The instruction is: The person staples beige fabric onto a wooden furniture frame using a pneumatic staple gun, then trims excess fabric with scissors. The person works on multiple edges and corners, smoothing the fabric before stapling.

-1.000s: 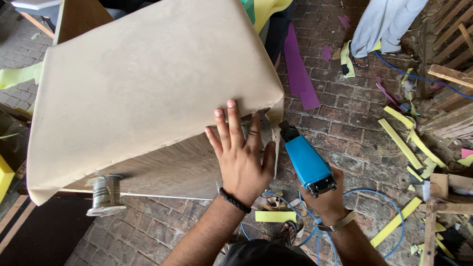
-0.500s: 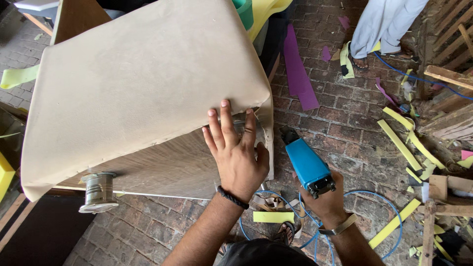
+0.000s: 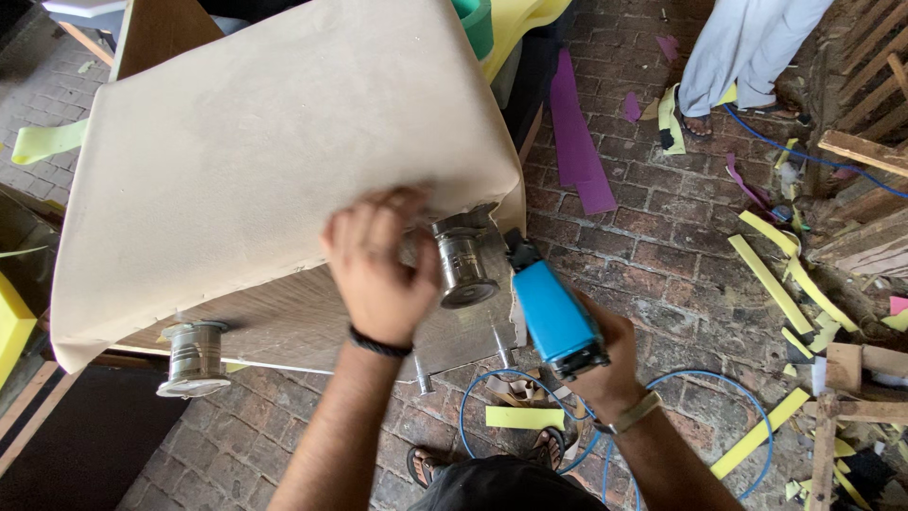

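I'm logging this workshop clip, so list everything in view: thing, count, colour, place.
upholstered seat: one, beige fabric over a wood base, tipped up at centre left
metal feet: two, silver, on the seat's underside
staple gun: one, blue, right of centre
air hose: one, blue, looped on the brick floor
foam strips: many, yellow, scattered at right
purple scrap: one long piece, upper floor
wood pieces: several, right edge
another person's legs: pale trousers, top right
left hand: on the fabric edge
right hand: grips the staple gun
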